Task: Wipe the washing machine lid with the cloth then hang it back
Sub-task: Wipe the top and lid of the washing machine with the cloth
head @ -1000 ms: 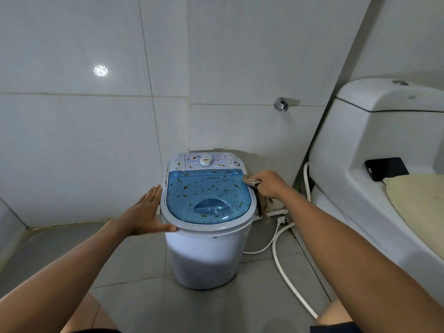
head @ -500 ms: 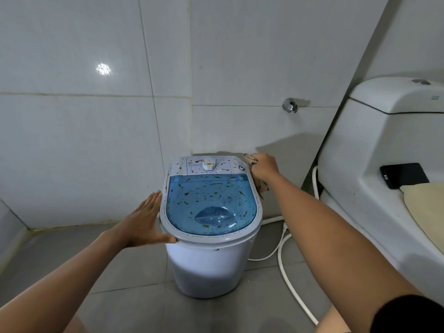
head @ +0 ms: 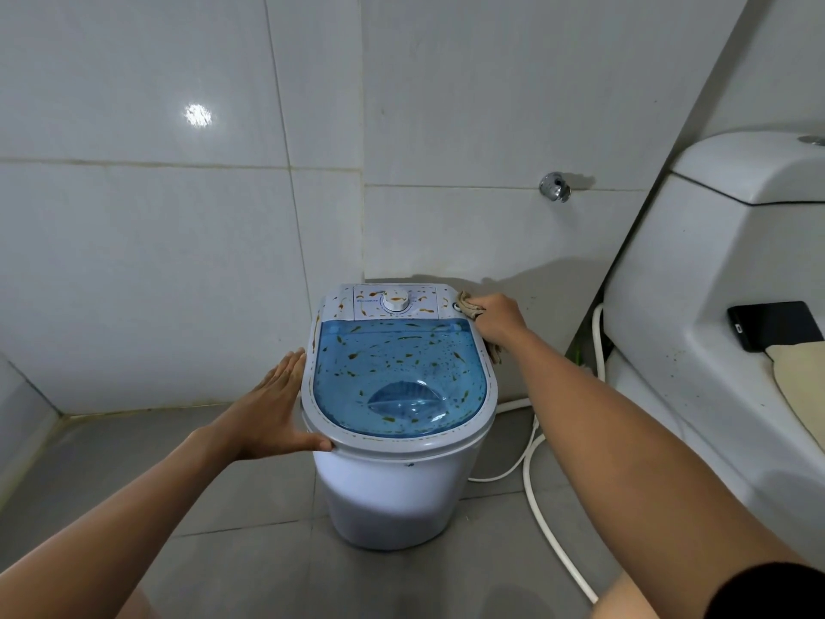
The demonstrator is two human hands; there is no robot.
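Bathroom corner seen from head height, looking down at a small white washing machine (head: 397, 493) standing on the grey tiled floor (head: 250, 569) at the centre of the view. Its lid (head: 399, 377) is translucent blue, shut, and speckled all over with orange-brown marks; a white control panel with a round dial (head: 395, 300) sits at the lid's 12 o'clock edge. The left hand (head: 268, 408) lies flat and spread wide against the machine's rim at about 9 o'clock, thumb resting along the front edge, holding nothing. The right hand (head: 497, 317) is closed around a bunched beige cloth (head: 471, 306) and presses it on the machine's top corner at about 1 o'clock, beside the control panel; a bit of the cloth hangs below the wrist down the machine's side. At 3 o'clock stands a white toilet (head: 714, 306) with a dark phone (head: 774, 323) lying on it just beside a cream mat (head: 803, 386). A white hose (head: 551, 538) trails across the floor between the toilet and the machine. A chrome wall tap (head: 555, 186) is fixed to the pale tiles at about 1 o'clock, above the right hand.
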